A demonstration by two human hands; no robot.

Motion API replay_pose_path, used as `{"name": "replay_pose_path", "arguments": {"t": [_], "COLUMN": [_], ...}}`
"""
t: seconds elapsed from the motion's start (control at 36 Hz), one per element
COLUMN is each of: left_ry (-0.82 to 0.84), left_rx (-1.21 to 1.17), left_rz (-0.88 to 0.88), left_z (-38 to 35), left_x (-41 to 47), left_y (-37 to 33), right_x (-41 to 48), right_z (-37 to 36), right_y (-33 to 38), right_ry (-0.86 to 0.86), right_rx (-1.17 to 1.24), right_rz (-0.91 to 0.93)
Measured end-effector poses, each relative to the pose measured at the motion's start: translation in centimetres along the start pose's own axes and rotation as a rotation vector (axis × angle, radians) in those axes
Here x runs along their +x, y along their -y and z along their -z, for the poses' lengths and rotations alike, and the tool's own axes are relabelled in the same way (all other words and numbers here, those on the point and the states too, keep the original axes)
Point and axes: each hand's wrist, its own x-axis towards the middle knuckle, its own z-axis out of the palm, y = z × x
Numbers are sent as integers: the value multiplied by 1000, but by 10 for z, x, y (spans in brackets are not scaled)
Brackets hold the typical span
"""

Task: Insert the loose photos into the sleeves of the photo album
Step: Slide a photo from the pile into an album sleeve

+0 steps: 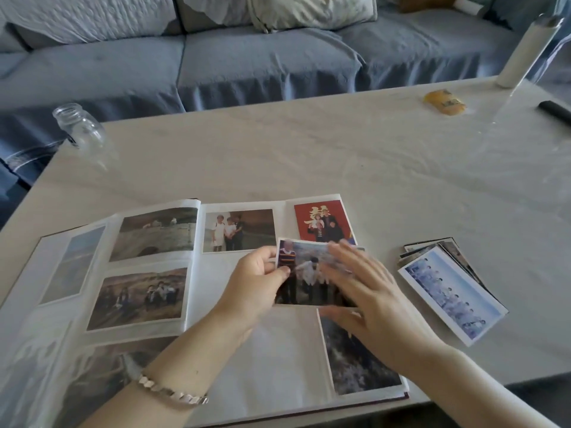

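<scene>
Left hand (pixel 256 279): the thumb lies on the face and the fingers are curled behind, pinching the left edge of the loose photo (pixel 304 273). A bracelet (pixel 173 390) sits on this wrist.

Right hand (pixel 367 291): the fingers are straight and spread over the right part of the photo, with the thumb below its lower edge. Motion blur hides whether the fingers touch the print.

Location: the photo is held just above the right-hand page of the open album (pixel 278 359), between the filled upper sleeves and a filled lower-right sleeve.

Handling (judged): the print is very light, thin and springy. It should bend easily and crease if forced. The glossy face is likely slippery and marks under fingertips. Hold it by the edges or corners. Feed one short edge squarely into the sleeve mouth, since the clear film will probably cling and snag a corner.

Appearance: landscape format with a white border, showing people outdoors, one in a striped top.

The stack of loose photos (pixel 451 291) lies fanned on the table (pixel 340 149), near the album's right edge.

Further off are a glass jar (pixel 82 128), a yellow item (pixel 445 101), a white roll (pixel 522 54) and a blue sofa (pixel 247 57).
</scene>
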Motion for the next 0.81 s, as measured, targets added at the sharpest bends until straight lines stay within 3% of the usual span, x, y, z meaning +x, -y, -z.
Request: {"name": "replay_pose_path", "arguments": {"t": [0.14,0.19,0.25,0.33,0.42,0.47,0.58,0.69,0.81], "left_ry": [-49,-42,-31,-61,-203,-268,-142,-68,-110], "left_rx": [44,104,165,410,954,1163,1364,1475,1451], "left_rz": [-62,-87,-158,-289,-448,-461,-250,-224,-299], "left_z": [14,17,21,29,41,49,58,64,67], "left_x": [-2,-3,-4,-7,-1,6,8,6,5], "left_y": [7,10,15,22,36,47,52,66,72], "right_x": [6,6,5,2,1,0,-4,-9,-9], "right_z": [11,10,11,15,21,23,23,12,1], "right_y": [8,3,2,-1,-9,-17,-20,-11,1], "right_ry": [-30,-32,-43,-158,-333,-406,-423,-367,-261], "right_rx": [612,816,861,849,755,669,429,287,227], "right_rz": [-629,-687,-685,-659,-684,-687,-639,-591,-526]}}
